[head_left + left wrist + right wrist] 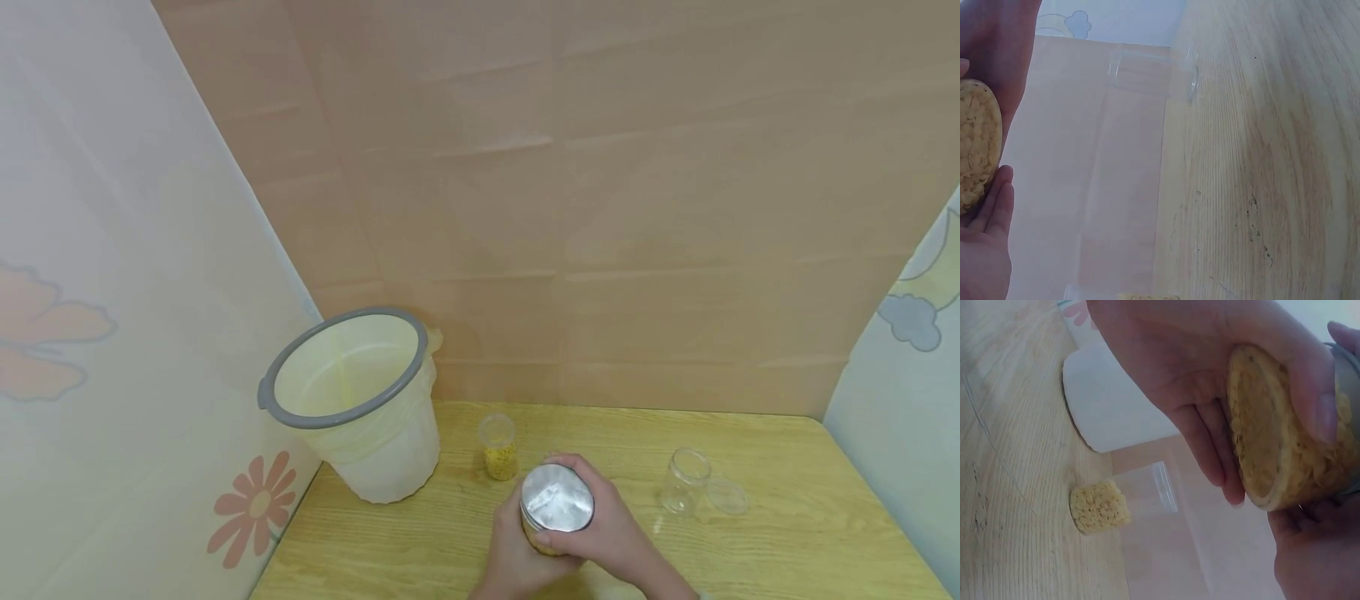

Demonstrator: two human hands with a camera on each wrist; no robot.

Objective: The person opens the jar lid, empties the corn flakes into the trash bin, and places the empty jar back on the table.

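Observation:
A clear jar (537, 540) of yellow flakes, topped by a silver lid (557, 497), is held between both hands above the table. My left hand (517, 554) grips it from the left and below; in the right wrist view that left hand (1191, 369) has its thumb along the jar's side. From the right, my right hand (611, 525) curls round the jar near the lid, thumb at the front. The jar's base (975, 144) shows flakes packed against it in the left wrist view. Some fingers are hidden behind the jar.
A lidless jar (500, 460), partly filled with yellow pieces, stands behind the hands. To the right are an empty clear jar (686, 483) and a clear disc-shaped lid (727, 496). A white bin (397, 467) with a grey rim stands at the back left of the wooden table (817, 533).

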